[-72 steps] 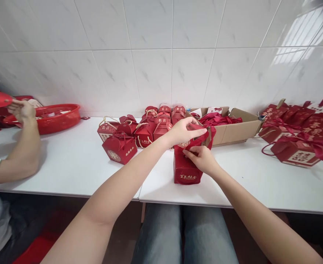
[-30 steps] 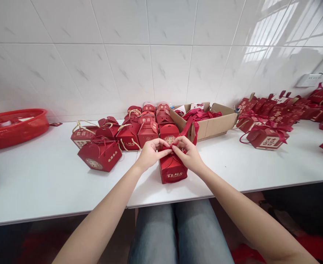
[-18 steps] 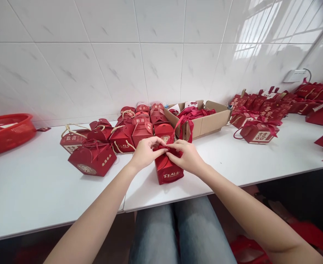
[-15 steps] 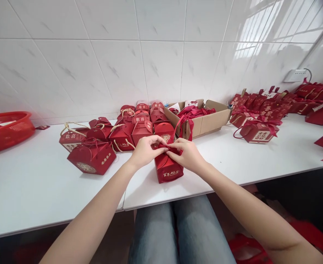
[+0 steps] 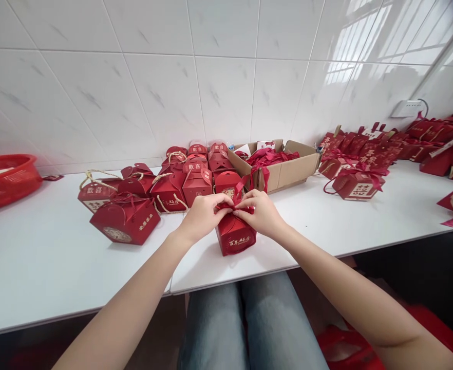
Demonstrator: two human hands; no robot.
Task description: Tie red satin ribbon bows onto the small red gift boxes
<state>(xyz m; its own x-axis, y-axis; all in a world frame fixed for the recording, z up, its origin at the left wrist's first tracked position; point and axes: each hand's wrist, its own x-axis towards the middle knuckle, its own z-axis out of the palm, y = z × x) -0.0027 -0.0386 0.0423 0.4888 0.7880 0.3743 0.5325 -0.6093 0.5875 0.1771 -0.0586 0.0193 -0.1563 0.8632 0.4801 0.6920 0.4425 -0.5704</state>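
Note:
A small red gift box (image 5: 236,237) with gold lettering stands near the front edge of the white table. Over its top, a red ribbon (image 5: 245,209) is gathered between both hands. My left hand (image 5: 203,216) pinches the ribbon from the left, thumb and fingers together. From the right, my right hand (image 5: 262,213) pinches it as well, its fingertips nearly touching those of the left. Part of the ribbon sticks up behind the fingers, and the fingers partly hide where it crosses.
Several red boxes (image 5: 168,190) stand behind and to the left, one with a ribbon (image 5: 126,223) nearer. A cardboard box (image 5: 288,172) of ribbons is behind. A red basket (image 5: 14,192) sits far left. More boxes (image 5: 359,185) stand at right.
The fingertips have come slightly closer together at the ribbon, and ribbon loops now show on both sides of them. The view has shifted slightly; the box remains in place.

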